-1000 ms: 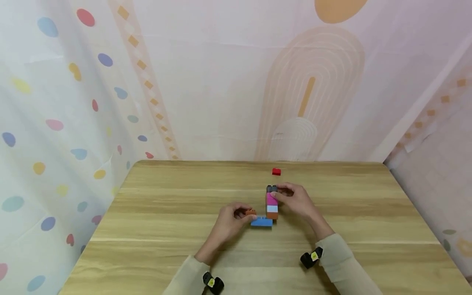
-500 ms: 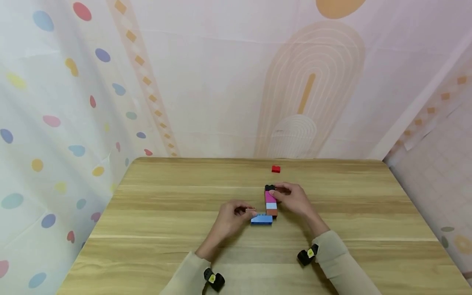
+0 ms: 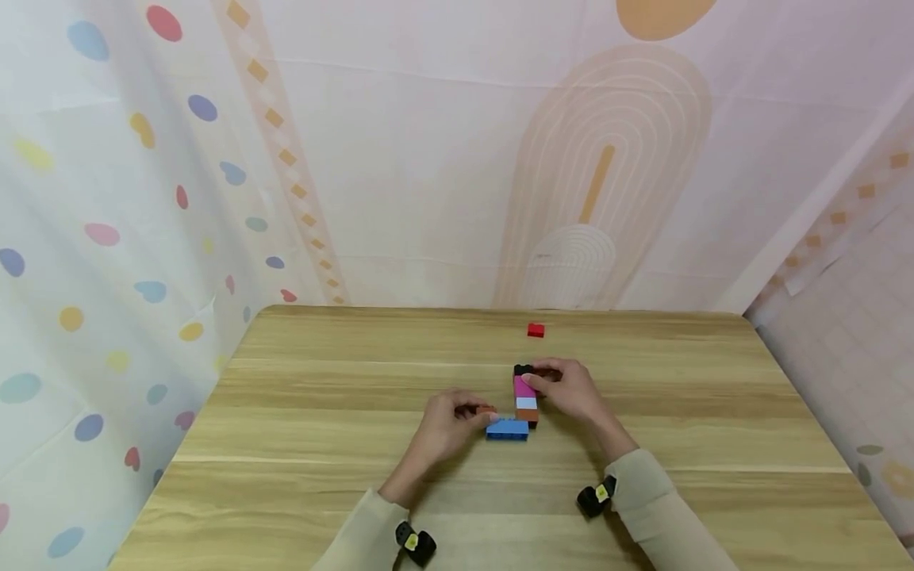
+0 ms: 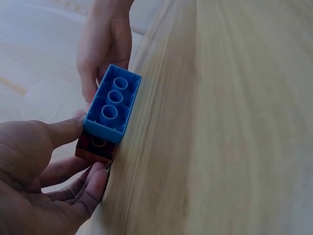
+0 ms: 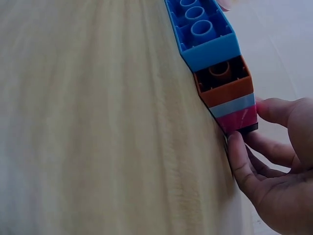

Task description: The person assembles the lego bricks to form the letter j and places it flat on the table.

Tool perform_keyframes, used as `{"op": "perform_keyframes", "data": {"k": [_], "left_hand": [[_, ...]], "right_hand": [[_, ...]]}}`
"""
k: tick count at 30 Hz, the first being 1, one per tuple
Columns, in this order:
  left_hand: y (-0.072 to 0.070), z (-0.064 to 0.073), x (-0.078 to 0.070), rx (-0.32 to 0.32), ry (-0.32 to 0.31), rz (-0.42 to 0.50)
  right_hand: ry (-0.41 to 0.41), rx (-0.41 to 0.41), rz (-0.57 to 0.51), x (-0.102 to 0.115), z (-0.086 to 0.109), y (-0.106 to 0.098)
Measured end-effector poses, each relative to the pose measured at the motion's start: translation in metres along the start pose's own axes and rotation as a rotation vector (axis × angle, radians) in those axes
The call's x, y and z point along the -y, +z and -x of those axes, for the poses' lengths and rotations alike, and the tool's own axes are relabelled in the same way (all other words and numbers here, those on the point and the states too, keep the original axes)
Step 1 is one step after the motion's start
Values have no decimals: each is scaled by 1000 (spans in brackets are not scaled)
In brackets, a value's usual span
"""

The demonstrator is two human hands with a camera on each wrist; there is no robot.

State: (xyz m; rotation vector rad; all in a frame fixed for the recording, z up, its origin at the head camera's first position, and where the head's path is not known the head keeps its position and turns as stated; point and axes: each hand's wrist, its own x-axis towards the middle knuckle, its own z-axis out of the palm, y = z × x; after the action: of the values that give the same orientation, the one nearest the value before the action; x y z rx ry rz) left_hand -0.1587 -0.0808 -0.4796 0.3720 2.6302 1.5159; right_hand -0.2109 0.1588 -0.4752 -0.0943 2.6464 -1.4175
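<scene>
Near the middle of the table, several toy building bricks lie together on their sides. My left hand (image 3: 446, 424) pinches an orange-brown brick (image 4: 93, 153) between thumb and fingertips, the thumb also at the corner of a longer blue brick (image 3: 507, 430). That blue brick turns its hollow underside with round tubes toward the left wrist view. My right hand (image 3: 567, 388) grips a stack by its far end, thumb over the pink brick (image 3: 524, 386). In this stack a black brick (image 3: 523, 369) is farthest, then pink, light blue (image 3: 526, 403) and orange (image 5: 227, 93). The stack's near end meets the blue brick's right end.
A small red brick (image 3: 535, 330) lies by itself farther back on the wooden table (image 3: 321, 373). A patterned curtain (image 3: 414, 182) hangs behind the table's back edge. Each sleeve cuff carries a black wrist camera (image 3: 416, 544).
Both hands keep their holds in nearly the same place. The blue brick has tipped slightly, so more of its hollow underside faces the head view.
</scene>
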Motion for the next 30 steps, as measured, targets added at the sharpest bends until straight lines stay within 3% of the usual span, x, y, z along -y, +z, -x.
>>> {"op": "perform_keyframes", "data": {"k": [8, 16, 30], "left_hand": [[0, 0, 1, 20, -20, 21], [-1, 1, 4, 27, -37, 9], [-1, 0, 6, 20, -15, 17]], "right_hand": [[-91, -16, 46, 1, -2, -14], [-126, -45, 65, 2, -16, -29], [-140, 59, 182, 4, -45, -38]]}}
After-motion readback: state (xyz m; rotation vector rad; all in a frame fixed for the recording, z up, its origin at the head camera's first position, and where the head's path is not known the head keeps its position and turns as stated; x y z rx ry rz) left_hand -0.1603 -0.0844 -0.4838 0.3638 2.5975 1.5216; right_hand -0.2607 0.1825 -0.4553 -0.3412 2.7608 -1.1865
